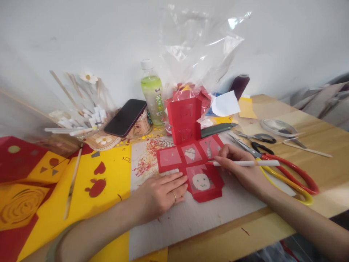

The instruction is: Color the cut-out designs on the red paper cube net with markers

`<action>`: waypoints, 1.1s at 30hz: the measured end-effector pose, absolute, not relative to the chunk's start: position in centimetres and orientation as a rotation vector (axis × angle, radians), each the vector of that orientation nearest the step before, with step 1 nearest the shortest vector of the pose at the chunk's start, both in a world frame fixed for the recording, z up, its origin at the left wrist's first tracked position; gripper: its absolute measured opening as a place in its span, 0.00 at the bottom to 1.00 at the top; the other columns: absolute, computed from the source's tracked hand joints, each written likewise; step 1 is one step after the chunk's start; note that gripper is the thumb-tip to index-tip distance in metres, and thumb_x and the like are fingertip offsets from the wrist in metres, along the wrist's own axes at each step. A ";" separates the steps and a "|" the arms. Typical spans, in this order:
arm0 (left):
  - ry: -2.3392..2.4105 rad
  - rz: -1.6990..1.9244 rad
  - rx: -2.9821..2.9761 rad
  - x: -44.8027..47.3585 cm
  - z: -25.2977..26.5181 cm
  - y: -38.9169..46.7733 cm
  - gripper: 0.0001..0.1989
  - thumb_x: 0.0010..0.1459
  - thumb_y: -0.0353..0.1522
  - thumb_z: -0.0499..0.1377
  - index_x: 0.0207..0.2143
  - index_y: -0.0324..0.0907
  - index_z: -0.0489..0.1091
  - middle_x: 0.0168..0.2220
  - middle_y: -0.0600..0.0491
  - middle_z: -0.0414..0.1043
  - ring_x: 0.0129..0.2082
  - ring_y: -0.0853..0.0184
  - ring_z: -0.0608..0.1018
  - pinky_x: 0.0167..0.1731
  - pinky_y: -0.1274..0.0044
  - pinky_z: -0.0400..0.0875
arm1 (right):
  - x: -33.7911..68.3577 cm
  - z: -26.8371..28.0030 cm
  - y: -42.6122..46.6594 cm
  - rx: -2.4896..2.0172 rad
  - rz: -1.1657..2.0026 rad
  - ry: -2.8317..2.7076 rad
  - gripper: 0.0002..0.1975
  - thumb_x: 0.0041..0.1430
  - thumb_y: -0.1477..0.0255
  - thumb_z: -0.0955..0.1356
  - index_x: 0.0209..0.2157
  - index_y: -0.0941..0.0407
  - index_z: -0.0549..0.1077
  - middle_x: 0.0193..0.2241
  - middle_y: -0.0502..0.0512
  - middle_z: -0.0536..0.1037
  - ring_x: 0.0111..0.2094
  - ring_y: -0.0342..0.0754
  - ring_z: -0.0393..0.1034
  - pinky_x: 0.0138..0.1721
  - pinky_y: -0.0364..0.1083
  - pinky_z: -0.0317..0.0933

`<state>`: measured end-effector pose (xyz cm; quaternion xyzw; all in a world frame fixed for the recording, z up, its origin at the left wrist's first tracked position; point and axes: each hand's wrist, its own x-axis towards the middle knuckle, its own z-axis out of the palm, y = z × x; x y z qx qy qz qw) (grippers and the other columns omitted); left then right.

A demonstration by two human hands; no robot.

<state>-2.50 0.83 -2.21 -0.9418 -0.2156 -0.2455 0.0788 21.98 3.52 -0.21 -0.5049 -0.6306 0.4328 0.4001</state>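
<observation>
The person's left hand (163, 193) is lying palm down with its fingers extended and slightly spread, gripping nothing; their tips are touching the left side of a flat, cross-like red paper cutout with translucent square windows (185, 165). This cutout is resting on a pale grey-white board (155, 233), which is lying on a light wooden tabletop (240, 233). The right hand (238, 165) is gripping a slim white pen with a reddish tip (247, 163) between its closed fingers, and the tip is pointing at the red strip just above the lower window. That window is showing a round, pale smiling face with green eyes (201, 181); a pale heart with dark lines (190, 153) is showing in the window above.

Behind the cutout, an upright red paper panel (185, 120) is standing; whether the two are joined, one cannot tell. To the right of the right hand, large metal scissors with red and yellow handles (313, 182) are lying. Left of the board, a bright yellow sheet (114, 163) is carrying a small red paper heart (99, 167) and a red animal-shaped piece (97, 187). Farther back, a clear bottle of green liquid (152, 91) is standing beside a black smartphone (125, 117).
</observation>
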 end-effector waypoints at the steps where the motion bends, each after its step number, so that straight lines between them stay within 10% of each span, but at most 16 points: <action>1: -0.644 -0.737 -2.821 -2.5 -2.2 0.8 0.11 0.60 0.32 0.52 0.39 0.36 0.72 0.42 0.49 0.75 0.44 0.64 0.76 0.42 0.74 0.74 | 22.0 -0.1 3.5 -1.288 1.108 -1.575 0.15 0.54 0.65 0.66 0.20 0.56 0.60 0.15 0.43 0.61 0.17 0.37 0.51 0.17 0.39 0.44; 18: -1.262 -0.998 -2.579 -3.6 -1.4 1.4 0.14 0.59 0.24 0.47 0.43 0.38 0.69 0.40 0.48 0.74 0.39 0.65 0.76 0.38 0.73 0.73 | 23.1 -1.0 4.7 -1.522 0.156 -2.051 0.14 0.60 0.64 0.60 0.43 0.56 0.68 0.39 0.60 0.74 0.43 0.56 0.67 0.39 0.53 0.62; 24: -1.972 -0.928 -2.612 -3.9 -0.8 2.8 0.14 0.61 0.30 0.45 0.43 0.40 0.68 0.39 0.49 0.68 0.41 0.63 0.71 0.42 0.70 0.68 | 22.5 -1.4 5.0 -1.401 0.142 -2.300 0.15 0.60 0.66 0.60 0.47 0.57 0.64 0.45 0.60 0.73 0.48 0.55 0.65 0.55 0.62 0.45; 33: -2.108 -0.577 -2.691 -3.5 -0.9 2.6 0.23 0.54 0.44 0.55 0.52 0.49 0.62 0.43 0.51 0.63 0.44 0.59 0.69 0.42 0.68 0.66 | 20.3 1.8 3.7 -1.212 0.848 -2.217 0.12 0.61 0.66 0.59 0.46 0.51 0.64 0.42 0.53 0.73 0.41 0.48 0.69 0.42 0.48 0.64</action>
